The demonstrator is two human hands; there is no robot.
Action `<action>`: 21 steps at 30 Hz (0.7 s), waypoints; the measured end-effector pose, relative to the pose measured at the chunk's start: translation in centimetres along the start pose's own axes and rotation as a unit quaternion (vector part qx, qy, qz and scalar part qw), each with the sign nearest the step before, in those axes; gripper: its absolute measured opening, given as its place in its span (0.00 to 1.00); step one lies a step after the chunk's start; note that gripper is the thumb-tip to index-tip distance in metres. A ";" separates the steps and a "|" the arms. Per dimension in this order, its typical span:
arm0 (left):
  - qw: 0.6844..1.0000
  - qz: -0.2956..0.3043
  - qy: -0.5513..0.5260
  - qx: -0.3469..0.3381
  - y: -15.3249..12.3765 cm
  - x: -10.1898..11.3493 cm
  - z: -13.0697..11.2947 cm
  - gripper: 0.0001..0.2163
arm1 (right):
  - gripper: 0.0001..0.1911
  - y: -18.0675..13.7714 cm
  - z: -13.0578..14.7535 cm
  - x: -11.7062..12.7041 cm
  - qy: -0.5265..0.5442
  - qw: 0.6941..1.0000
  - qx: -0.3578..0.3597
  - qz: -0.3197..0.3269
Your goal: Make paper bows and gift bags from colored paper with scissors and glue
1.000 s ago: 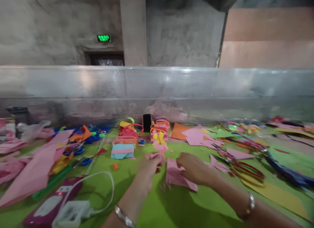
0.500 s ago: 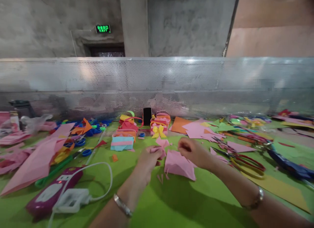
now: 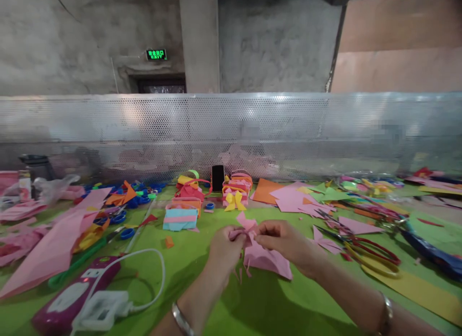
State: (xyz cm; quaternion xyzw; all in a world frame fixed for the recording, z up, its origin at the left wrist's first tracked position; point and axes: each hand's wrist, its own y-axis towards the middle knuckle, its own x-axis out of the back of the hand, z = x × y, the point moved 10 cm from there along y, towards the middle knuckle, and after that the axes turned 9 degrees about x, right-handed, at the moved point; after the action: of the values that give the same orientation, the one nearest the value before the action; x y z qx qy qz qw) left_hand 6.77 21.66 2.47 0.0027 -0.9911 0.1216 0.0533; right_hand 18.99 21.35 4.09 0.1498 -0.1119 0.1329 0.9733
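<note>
While a green-covered table (image 3: 281, 307) stretches across the foreground, two bare hands meet near its middle. The left hand (image 3: 225, 249) pinches pink paper between thumb and fingers; the right hand (image 3: 285, 239) appears to pinch its other side, thumb against forefinger. Just below them lies a pink sheet (image 3: 269, 263). Beyond, a blue pouch (image 3: 179, 220) and a pink bundle with a yellow bow (image 3: 235, 201) look finished, folded and trimmed. Between the fingertips, the small pink piece (image 3: 247, 220) seems only partly shaped (its folds are too small to read), with securing probably left. Nearby lie thin pink slivers (image 3: 240, 274), presumably offcuts.
</note>
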 end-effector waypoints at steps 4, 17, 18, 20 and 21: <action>1.000 -0.006 -0.001 -0.022 0.2 0.1 -0.2 0.04 | 0.08 0.2 0.2 -0.3 -0.037 0.999 0.033 -0.006; 0.993 -0.067 0.071 -0.070 0.1 1.1 -1.2 0.07 | 0.11 -0.4 -2.2 0.7 0.015 0.992 -0.036 -0.120; 0.991 -0.074 0.071 -0.083 0.1 1.2 -1.3 0.06 | 0.10 -0.2 -2.3 0.7 0.023 0.992 -0.028 -0.122; 0.988 -0.088 0.066 -0.109 0.2 1.5 -1.4 0.06 | 0.10 0.0 -2.4 0.5 0.031 0.992 -0.011 -0.123; 0.986 -0.094 0.066 -0.120 0.3 1.6 -1.4 0.06 | 0.10 0.1 -2.5 0.5 0.031 0.992 -0.005 -0.123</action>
State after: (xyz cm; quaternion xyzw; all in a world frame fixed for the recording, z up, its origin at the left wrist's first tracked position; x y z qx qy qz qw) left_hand 5.37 22.28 3.89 0.0819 -0.9882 -0.0035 0.1295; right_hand 19.87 22.36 1.95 0.1537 -0.0630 0.0159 0.9860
